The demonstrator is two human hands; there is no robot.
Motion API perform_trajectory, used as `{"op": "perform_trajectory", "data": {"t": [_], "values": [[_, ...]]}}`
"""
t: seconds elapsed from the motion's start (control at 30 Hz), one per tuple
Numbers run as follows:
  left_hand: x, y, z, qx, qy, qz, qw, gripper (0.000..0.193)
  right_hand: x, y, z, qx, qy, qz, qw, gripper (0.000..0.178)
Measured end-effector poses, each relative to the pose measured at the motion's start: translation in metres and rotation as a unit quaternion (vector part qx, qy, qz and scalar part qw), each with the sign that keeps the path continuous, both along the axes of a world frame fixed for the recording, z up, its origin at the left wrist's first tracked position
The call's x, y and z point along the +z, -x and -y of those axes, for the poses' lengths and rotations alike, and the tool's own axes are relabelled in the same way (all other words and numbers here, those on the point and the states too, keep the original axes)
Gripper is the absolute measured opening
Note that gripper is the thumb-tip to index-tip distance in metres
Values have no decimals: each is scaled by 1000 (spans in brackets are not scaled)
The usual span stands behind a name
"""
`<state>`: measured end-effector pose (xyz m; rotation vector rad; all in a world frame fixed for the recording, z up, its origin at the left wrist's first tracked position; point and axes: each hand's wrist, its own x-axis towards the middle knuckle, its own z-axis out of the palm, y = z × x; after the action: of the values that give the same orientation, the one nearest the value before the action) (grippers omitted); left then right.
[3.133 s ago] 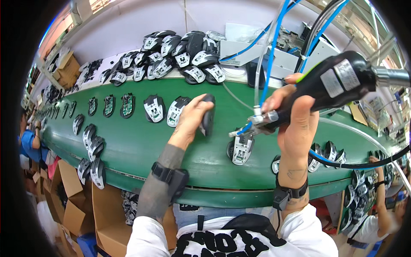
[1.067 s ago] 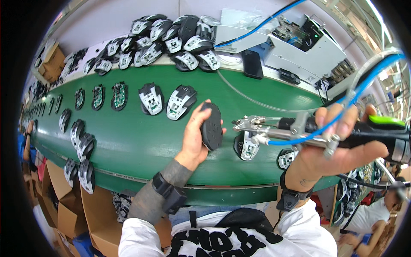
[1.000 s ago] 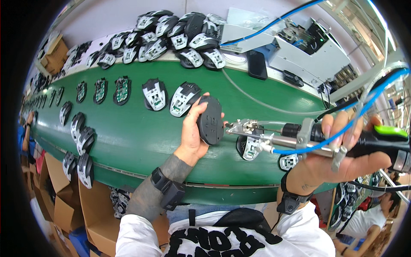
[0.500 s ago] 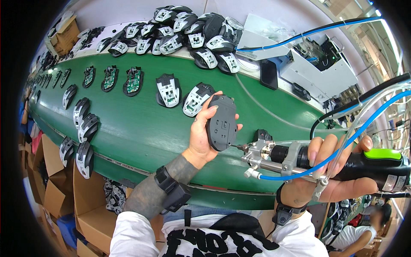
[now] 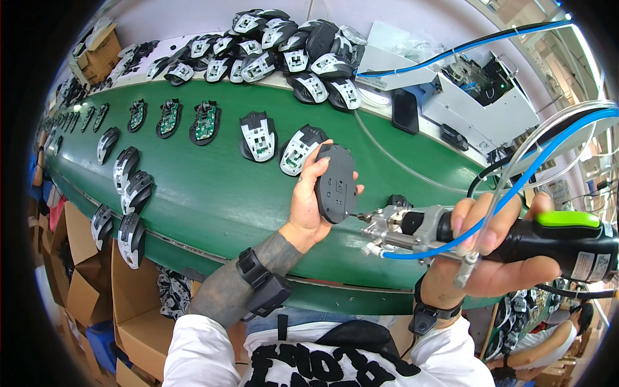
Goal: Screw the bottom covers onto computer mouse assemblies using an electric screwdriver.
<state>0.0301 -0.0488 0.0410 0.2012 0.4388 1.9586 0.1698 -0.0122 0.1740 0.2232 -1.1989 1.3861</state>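
A black computer mouse (image 5: pixel 337 184) is held bottom side up in my left hand (image 5: pixel 304 209), thumb on its edge and fingers wrapped behind it. My right hand (image 5: pixel 493 242) grips a black power screwdriver (image 5: pixel 425 226) with a green lever and a metal head fed by a blue tube. Its bit points left at the lower right edge of the mouse; whether it touches a screw hole is too small to tell. Beyond my left hand, two mice with grey-white inner shells (image 5: pixel 258 138) lie on the green belt, one partly behind my fingers. A dark part (image 5: pixel 400 200) lies behind the screwdriver head.
Several mice with green circuit boards (image 5: pixel 206 122) line the far left of the green conveyor belt (image 5: pixel 219 187). More half-shells (image 5: pixel 131 238) lie nearer. A pile of mice (image 5: pixel 258 64) covers the back shelf, beside a phone (image 5: pixel 405 111) and a white machine (image 5: pixel 477 97). Cardboard boxes (image 5: pixel 138 309) stand below left.
The mice on the belt have shifted slightly right. The held mouse has moved a little right, while the screwdriver has swung slightly up and left, its bit still at the mouse's lower edge.
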Motion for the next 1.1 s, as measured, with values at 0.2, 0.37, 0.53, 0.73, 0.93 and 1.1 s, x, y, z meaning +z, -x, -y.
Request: {"op": "perform_trajectory", "data": {"t": [0.2,0.37,0.53,0.73,0.93,1.1], "values": [[-10,2,-5,-7,65,-23,998,45,17,-41,-3,18,15,-1,1000,67],[-3,-6,2,-49,41,-15,998,45,10,-18,5,61,8,-27,998,72],[2,-5,8,-55,24,-1,998,45,3,-8,6,53,-26,-21,998,76],[3,-4,12,-42,25,-39,998,46,3,-3,10,38,-10,-19,999,70],[1,13,10,58,147,-569,807,35,17,4,7,86,10,41,995,68],[-29,47,-10,246,253,-841,409,54,29,-35,-12,43,26,62,997,59]]}}
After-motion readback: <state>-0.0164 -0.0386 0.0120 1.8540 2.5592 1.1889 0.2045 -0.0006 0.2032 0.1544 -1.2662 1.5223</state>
